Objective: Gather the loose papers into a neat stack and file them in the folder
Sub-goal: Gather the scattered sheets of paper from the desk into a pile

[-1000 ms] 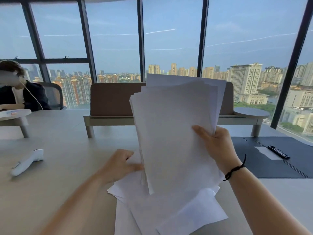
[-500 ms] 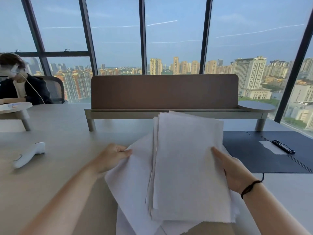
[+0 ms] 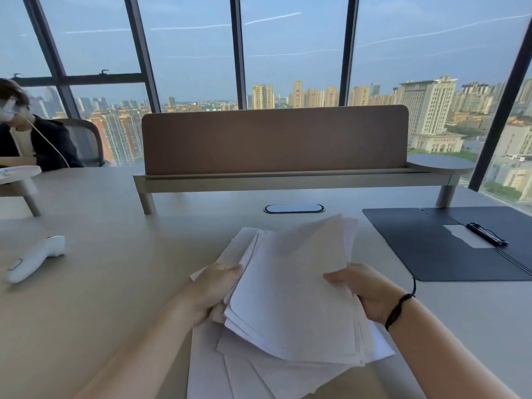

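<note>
Papers (image 3: 290,286) being gathered, not yet squared.
Left hand (image 3: 214,286) and right hand (image 3: 361,289) grip the fanned bundle's side edges above the bench's (image 3: 109,283) near edge — loose sheets (image 3: 247,370) lie underneath. Next, I judge: collect those, tap edges flush. The open folder (image 3: 426,249) waits toward the right edge; a pen (image 3: 486,234) lies on it, possibly in the way.

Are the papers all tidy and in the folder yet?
Not yet. Done: the folder lies open on the table. In hand: the left hand and right hand grip a bunch of papers with uneven edges. Left: more loose sheets underneath need gathering, squaring up, then filing.
</note>
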`<state>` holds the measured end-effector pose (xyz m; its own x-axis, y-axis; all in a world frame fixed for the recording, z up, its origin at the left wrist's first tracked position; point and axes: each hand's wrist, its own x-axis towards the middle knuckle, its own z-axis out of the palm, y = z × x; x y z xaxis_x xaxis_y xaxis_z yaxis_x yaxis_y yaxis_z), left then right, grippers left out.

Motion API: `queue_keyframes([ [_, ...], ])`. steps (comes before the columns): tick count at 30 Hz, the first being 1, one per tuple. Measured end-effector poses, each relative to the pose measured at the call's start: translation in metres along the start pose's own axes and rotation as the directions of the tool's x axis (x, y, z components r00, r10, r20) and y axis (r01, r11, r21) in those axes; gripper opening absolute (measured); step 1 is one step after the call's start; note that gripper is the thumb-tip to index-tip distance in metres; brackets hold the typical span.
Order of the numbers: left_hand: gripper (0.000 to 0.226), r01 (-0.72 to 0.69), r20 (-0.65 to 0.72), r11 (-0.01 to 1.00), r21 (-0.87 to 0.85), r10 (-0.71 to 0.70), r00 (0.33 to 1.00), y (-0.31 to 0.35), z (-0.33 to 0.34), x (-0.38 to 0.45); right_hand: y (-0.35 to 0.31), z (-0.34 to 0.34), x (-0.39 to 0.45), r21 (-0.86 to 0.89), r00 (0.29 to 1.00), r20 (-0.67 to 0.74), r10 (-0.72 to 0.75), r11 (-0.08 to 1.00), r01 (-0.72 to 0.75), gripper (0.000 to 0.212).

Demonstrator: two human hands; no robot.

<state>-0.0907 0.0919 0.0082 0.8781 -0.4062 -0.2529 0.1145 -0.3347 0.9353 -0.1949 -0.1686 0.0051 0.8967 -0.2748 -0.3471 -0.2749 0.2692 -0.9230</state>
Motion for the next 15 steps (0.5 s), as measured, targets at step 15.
queue_keyframes([
  [15, 0.015, -0.684, -0.295, 0.694, -0.227, 0.62, 0.727, 0.099, -0.018, -0.033, -0.096, 0.047, -0.064, 0.082, 0.662, 0.063, -0.747, 0.665, 0.742, 0.028],
])
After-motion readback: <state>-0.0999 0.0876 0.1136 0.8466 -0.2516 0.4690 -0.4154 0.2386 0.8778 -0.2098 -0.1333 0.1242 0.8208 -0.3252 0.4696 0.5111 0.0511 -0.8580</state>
